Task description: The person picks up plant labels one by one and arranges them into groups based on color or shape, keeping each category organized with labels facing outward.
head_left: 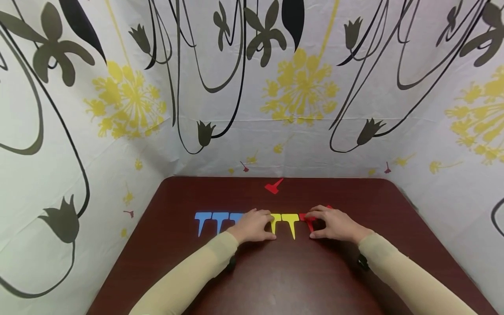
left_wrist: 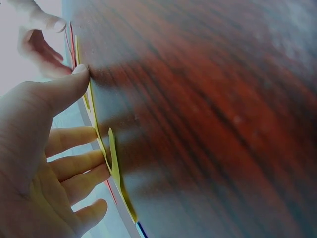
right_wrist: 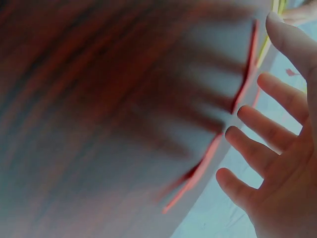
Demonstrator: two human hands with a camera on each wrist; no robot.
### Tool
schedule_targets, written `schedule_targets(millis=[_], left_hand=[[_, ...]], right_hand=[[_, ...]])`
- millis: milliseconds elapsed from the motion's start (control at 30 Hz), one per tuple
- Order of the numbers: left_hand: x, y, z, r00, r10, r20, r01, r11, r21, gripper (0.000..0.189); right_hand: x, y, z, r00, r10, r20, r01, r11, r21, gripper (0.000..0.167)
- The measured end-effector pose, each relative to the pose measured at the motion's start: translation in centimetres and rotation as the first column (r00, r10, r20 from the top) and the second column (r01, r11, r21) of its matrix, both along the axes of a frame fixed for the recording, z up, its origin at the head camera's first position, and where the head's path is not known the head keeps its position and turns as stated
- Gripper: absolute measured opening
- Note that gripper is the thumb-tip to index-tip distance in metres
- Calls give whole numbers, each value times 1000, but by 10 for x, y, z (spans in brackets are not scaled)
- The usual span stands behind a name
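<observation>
A row of T-shaped plant labels lies across the table: blue labels (head_left: 219, 221) at the left, yellow labels (head_left: 291, 221) in the middle, a red label (head_left: 309, 224) at the right end. My left hand (head_left: 253, 225) reaches over the row where blue meets yellow, its fingertips touching a yellow label (head_left: 274, 222) near the bar and its thumb close to the spike's tip. Over the red label is my right hand (head_left: 334, 224), fingertips by the bar and thumb near the point. Another red label (right_wrist: 195, 171), mostly hidden in the head view, lies beside my right fingers.
Farther back, a single red label (head_left: 273, 187) lies askew near the far edge of the dark brown table (head_left: 283, 280). A white cloth (head_left: 236, 96) with printed flowers hangs behind the table and along both sides.
</observation>
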State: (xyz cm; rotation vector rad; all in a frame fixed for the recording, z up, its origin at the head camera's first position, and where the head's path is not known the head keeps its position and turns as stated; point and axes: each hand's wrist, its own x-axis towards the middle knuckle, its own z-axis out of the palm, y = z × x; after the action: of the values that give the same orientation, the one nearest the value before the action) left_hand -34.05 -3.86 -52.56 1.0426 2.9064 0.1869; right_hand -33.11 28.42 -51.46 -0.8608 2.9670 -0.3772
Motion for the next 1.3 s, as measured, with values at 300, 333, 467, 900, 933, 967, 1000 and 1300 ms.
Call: schedule_targets(millis=[300,333,467,900,933,967,1000,1300], left_hand=[[0,0,-3,1000,-4,-11,4,1000,4,66],[0,0,-3,1000,-3,-11,3,1000,3,66],[1,1,-1,1000,8,-10,-8,1000,-4,66],[4,0,-2,1000,30,-5,-30,1000,-1,66],[4,0,-2,999,32,-4,-32,999,-1,66],[3,1,-2,999,33,-2,-33,999,0,66],[3,1,-2,999,33,-1,-33,999,-1,66],[2,2,0,999,32,7,-32,999,-10,67]], right_hand=[[-19,19,17,998,25,-53,-27,999,-37,43],[-21,22,18,998,26,-51,-28,999,-36,43],[-26,35,20,1000,20,-23,-20,1000,-9,58],[-24,67,17,989,56,136,-76,987,144,70],[-24,69,16,988,62,141,-82,986,144,71],[-25,71,15,988,65,142,-86,985,147,71],[-25,73,15,988,66,143,-88,985,149,71],[-24,81,17,988,57,140,-76,988,133,69]])
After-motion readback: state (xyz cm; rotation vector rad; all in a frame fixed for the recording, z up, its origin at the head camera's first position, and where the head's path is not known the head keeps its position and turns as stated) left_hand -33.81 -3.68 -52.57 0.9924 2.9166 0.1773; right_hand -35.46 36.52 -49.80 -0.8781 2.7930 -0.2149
